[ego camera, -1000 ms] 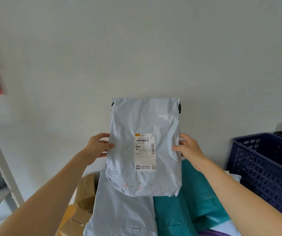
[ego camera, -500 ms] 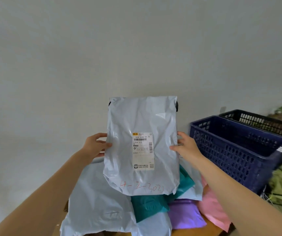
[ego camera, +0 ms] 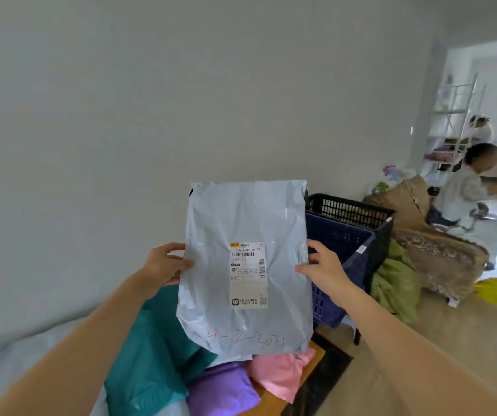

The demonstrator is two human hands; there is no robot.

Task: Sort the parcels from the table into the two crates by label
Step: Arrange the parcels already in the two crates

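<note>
Parcel: a grey parcel (ego camera: 241, 223) is held upright in the air in front of the wall, its label (ego camera: 248, 274) facing the camera.
Left hand: the left hand (ego camera: 163, 267) grips the parcel's left edge at mid-height, with the thumb on the front and the other fingers hidden behind.
Right hand: the right hand (ego camera: 323, 265) grips the right edge at the same height, with the thumb on the front and the fingers curled round the edge.
Label: it lies between the two thumbs and touches neither.
Crates: a blue crate (ego camera: 340, 238) stands just behind the right hand, with a black crate (ego camera: 349, 210) close behind it.
Table: on the table (ego camera: 314, 355), a teal parcel (ego camera: 151, 349), a purple parcel (ego camera: 220, 391) and a pink parcel (ego camera: 280, 376) lie below the held one.
</note>
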